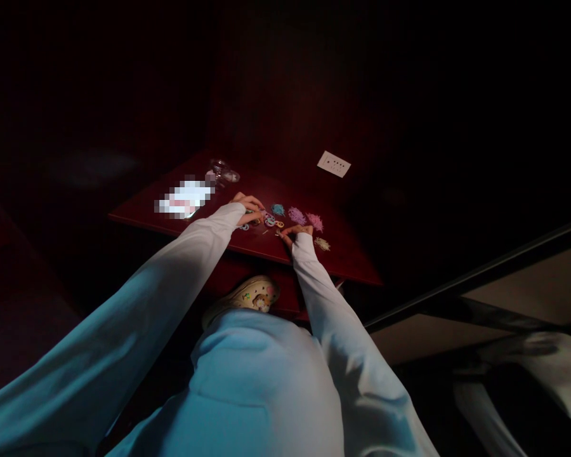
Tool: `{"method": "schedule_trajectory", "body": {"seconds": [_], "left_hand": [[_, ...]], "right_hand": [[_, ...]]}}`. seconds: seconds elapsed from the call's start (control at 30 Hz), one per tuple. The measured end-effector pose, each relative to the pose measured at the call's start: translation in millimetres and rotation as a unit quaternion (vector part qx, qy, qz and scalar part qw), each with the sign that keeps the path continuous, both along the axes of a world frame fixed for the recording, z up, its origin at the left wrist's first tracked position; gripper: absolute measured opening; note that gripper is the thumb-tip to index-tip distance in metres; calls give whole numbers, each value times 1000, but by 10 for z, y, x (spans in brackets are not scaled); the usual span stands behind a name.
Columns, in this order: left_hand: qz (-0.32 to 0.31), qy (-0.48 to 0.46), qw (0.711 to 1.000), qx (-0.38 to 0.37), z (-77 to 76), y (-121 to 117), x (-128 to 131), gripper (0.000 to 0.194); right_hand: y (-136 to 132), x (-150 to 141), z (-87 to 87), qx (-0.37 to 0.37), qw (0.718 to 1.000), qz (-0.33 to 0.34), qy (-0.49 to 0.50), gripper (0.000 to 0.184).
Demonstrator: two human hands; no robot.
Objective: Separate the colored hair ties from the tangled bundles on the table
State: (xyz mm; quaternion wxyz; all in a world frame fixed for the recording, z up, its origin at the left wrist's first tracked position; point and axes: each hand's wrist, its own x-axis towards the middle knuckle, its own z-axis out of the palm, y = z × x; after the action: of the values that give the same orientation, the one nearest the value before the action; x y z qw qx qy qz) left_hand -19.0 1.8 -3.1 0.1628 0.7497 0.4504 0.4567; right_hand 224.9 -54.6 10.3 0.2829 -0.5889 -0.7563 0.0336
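Over the dark red table, my left hand [249,207] bends its fingers and thumb together at a cluster of small coloured rings [269,220]; what lies between the fingertips is too small to name. A light blue ring [244,226] lies just below that hand. To the right, my right hand [297,231] is closed in a pinch near the table's front, with a tiny pale bit showing at its fingertips. Close by are small loose heaps of thin pieces: a blue heap [278,209], a purple heap [296,216], a pink heap [315,221] and a cream heap [322,244].
A bright, blurred-out screen [185,198] lies on the table's left part. Behind it stand clear plastic containers [224,172]. A white socket plate [334,164] is on the dark wall. Below the table edge [261,255] shows a cream clog [247,295].
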Motion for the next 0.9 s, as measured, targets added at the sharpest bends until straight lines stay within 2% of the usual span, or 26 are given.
{"method": "schedule_trajectory", "body": {"seconds": [0.1, 0.2, 0.3, 0.4, 0.6, 0.77, 0.9], "left_hand": [[-3, -5, 1000, 3, -28, 33, 9, 25], [-7, -12, 1000, 3, -44, 51, 7, 23], [4, -16, 1000, -3, -34, 44, 7, 21], [-5, -13, 1000, -6, -7, 15, -11, 21], [-46, -13, 999, 0, 40, -56, -94, 26], [-43, -26, 999, 1, 39, -52, -71, 27], [-31, -34, 999, 7, 31, -48, -59, 29]], "right_hand": [[-38, 247, 86, 15, 999, -26, 24, 11], [-67, 634, 219, 33, 996, -81, 32, 15], [-104, 1033, 341, 22, 990, -141, 12, 13], [-135, 1268, 390, 12, 988, -153, -4, 9], [-31, 1266, 383, 22, 987, -150, -59, 23], [19, 1257, 438, -8, 980, -138, -144, 31], [-40, 1265, 478, -15, 968, -167, -187, 31]]}}
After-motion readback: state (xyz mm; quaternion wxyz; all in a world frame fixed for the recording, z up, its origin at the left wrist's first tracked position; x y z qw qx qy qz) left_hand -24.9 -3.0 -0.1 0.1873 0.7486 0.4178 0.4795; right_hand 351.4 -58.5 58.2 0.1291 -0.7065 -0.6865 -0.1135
